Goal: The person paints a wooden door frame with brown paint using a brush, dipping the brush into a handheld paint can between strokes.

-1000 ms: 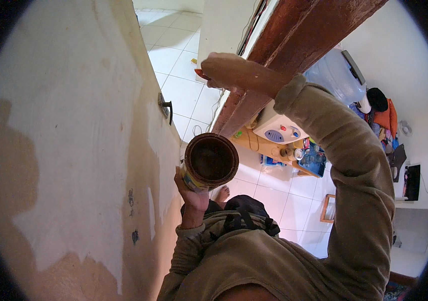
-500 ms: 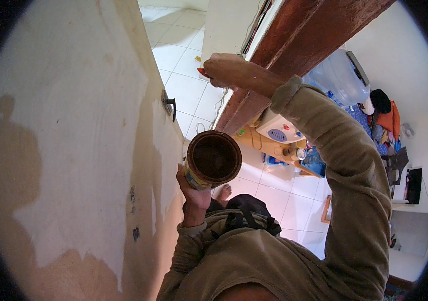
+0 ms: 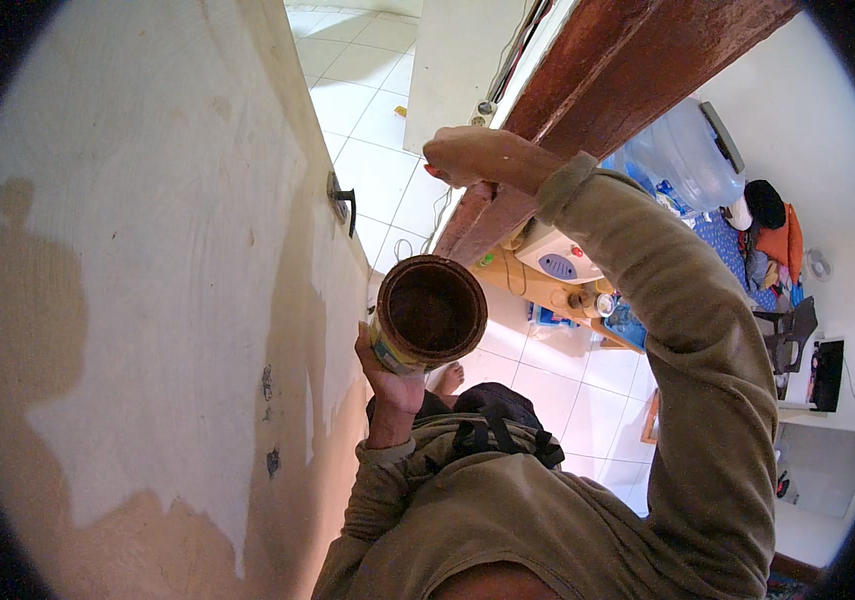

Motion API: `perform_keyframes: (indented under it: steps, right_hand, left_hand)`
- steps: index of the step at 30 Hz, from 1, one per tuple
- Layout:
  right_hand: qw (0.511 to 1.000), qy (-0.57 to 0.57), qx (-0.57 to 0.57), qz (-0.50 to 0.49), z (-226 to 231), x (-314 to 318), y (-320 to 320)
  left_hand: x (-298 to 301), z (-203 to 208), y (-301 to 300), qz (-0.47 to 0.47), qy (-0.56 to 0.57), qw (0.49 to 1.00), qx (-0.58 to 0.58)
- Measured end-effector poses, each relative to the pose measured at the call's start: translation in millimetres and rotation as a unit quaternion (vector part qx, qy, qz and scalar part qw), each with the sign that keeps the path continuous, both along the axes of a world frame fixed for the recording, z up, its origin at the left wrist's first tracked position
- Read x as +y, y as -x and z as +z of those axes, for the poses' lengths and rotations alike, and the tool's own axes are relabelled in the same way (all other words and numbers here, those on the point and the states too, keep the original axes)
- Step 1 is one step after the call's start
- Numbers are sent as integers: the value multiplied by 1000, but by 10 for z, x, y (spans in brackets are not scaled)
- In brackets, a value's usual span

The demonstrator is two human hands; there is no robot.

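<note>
The open can (image 3: 431, 308) is between the pale door (image 3: 177, 260) at left and the brown frame (image 3: 602, 110) at right, and our left hand (image 3: 392, 388) grips its near side with the fingers. Farther, our right hand (image 3: 477, 157) is closed on a mostly hidden red-orange object (image 3: 433, 171) near the frame; we think we should keep the can level, and work with a light, steady wrist.

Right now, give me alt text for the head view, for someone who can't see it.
Seen from above, the left hand holds an open can, dark inside, while the raised right hand, with a mostly hidden red item, crosses a brown door frame. A pale door with a dark handle stands left; a white water dispenser shows right.
</note>
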State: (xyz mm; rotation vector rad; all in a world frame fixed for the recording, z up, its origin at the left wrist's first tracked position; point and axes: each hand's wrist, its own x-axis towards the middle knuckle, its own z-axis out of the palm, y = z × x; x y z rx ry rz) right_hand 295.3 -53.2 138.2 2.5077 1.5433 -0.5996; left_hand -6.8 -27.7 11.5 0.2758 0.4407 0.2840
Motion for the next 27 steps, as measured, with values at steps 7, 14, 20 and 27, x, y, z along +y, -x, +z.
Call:
perform_keyframes:
  steps: [7, 14, 20, 27]
  right_hand:
    - [993, 6, -90, 78, 278, 128, 192]
    - [988, 74, -130, 47, 735, 196, 157]
    - [932, -192, -160, 263, 1241, 26, -73]
    - [883, -265, 127, 366, 2051, -321, 189]
  left_hand:
    - [18, -58, 12, 11, -2, 1000, 4]
    - [26, -67, -32, -3, 11, 1000, -26]
    - [21, -22, -54, -10, 16, 999, -31]
    - [-31, -66, -95, -34, 11, 998, -46]
